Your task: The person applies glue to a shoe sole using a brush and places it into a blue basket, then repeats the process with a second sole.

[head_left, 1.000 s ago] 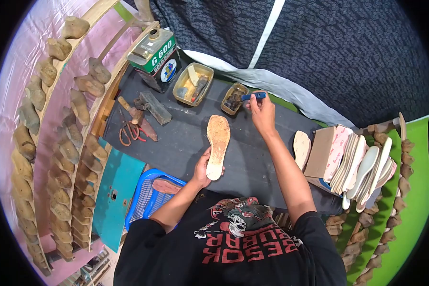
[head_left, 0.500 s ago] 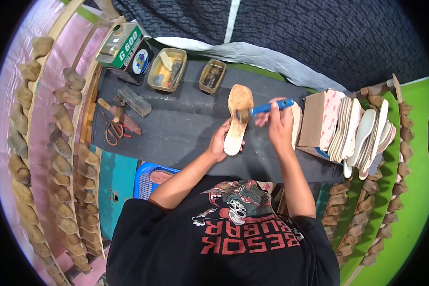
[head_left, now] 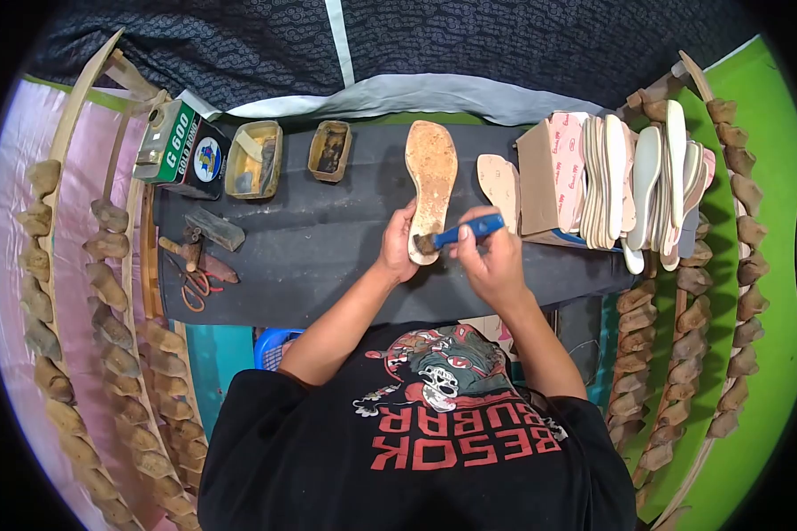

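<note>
My left hand (head_left: 398,243) is closed round the heel end of a tan shoe insole (head_left: 431,168), holding it up over the dark table. Between the fingers of my right hand (head_left: 489,261) is the blue handle of a paintbrush (head_left: 471,230). Its bristles touch the heel part of the insole near my left fingers. The surface of the insole looks mottled brown toward the toe and paler at the heel. Another pale insole (head_left: 499,184) lies on the table to the right, beside a cardboard box.
An open cardboard box (head_left: 536,173) stands at right with several stacked insoles (head_left: 604,177). At left are a G 600 can (head_left: 179,146), two tubs (head_left: 255,159) (head_left: 329,150), a dark block (head_left: 214,230), a hammer (head_left: 181,251) and scissors (head_left: 195,288). Wooden shoe lasts (head_left: 106,283) line racks both sides.
The brush has moved from the middle of the insole down to its heel end. More of the insole looks brown. The camera view has shifted, with the table things sitting further left.
</note>
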Action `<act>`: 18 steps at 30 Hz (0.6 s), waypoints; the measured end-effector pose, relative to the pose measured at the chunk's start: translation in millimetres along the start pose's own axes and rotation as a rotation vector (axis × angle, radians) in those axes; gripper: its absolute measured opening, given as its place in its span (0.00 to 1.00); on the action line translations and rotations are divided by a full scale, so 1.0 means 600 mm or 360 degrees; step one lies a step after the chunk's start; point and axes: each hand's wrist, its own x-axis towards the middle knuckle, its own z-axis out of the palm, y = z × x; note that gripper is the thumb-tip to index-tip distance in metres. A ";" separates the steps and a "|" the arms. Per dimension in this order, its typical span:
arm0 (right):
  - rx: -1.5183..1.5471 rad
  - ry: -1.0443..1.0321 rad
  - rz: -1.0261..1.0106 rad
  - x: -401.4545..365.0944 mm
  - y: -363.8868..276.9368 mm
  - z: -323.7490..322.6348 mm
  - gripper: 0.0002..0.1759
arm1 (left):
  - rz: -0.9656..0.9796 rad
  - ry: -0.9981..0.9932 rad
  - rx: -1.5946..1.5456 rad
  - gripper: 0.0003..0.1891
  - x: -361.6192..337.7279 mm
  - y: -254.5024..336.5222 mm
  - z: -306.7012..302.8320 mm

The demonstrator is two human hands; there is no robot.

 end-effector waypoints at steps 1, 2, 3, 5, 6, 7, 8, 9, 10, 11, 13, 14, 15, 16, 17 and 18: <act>0.0024 0.0048 0.0024 0.007 -0.001 -0.005 0.08 | -0.0010 -0.0062 0.0023 0.27 -0.004 -0.005 0.006; 0.0005 0.0076 -0.0020 0.014 0.000 -0.010 0.08 | -0.0048 -0.0187 0.0012 0.27 -0.004 -0.010 -0.003; -0.0012 0.0101 -0.0062 0.019 -0.004 -0.014 0.08 | -0.0086 -0.0309 0.0001 0.28 -0.007 -0.008 -0.002; -0.0182 0.0017 -0.0191 0.019 -0.028 -0.020 0.08 | -0.0071 -0.0189 -0.0008 0.28 -0.013 -0.017 0.009; -0.0266 -0.0022 -0.0256 0.017 -0.037 -0.021 0.08 | -0.0064 -0.0131 -0.0011 0.28 -0.014 -0.019 0.022; -0.0257 -0.0057 -0.0307 0.011 -0.038 -0.019 0.08 | 0.0012 -0.0034 0.0006 0.28 -0.010 -0.022 0.032; -0.0247 -0.0094 -0.0358 0.004 -0.040 -0.017 0.08 | 0.0040 -0.0032 0.0007 0.28 -0.010 -0.021 0.032; -0.0235 -0.0133 -0.0410 -0.003 -0.041 -0.016 0.08 | 0.0071 -0.0030 0.0009 0.27 -0.011 -0.019 0.031; -0.0236 -0.0148 -0.0404 -0.007 -0.041 -0.017 0.09 | 0.0070 -0.0049 -0.0012 0.27 -0.010 -0.018 0.025; -0.0165 -0.0136 -0.0316 -0.006 -0.037 -0.018 0.09 | 0.0070 -0.0068 -0.0031 0.27 -0.008 -0.017 0.016; -0.0025 -0.0107 -0.0135 -0.007 -0.025 -0.020 0.09 | 0.0064 -0.0061 -0.0049 0.27 -0.013 -0.013 0.014; 0.0045 -0.0060 -0.0073 -0.003 -0.018 -0.019 0.09 | 0.0060 -0.0041 -0.0045 0.27 -0.016 -0.013 0.016; 0.0041 -0.0043 -0.0087 0.003 -0.017 -0.021 0.09 | 0.0056 -0.0023 -0.0041 0.27 -0.018 -0.010 0.022; 0.0036 -0.0028 -0.0099 0.008 -0.019 -0.023 0.09 | 0.0096 -0.0007 -0.0034 0.27 -0.021 -0.008 0.032; 0.0030 -0.0012 -0.0110 0.010 -0.021 -0.025 0.09 | 0.0094 -0.0027 -0.0058 0.27 -0.022 -0.008 0.033; 0.0037 -0.0042 -0.0101 0.009 -0.023 -0.025 0.09 | 0.0091 -0.0047 -0.0084 0.27 -0.022 -0.007 0.034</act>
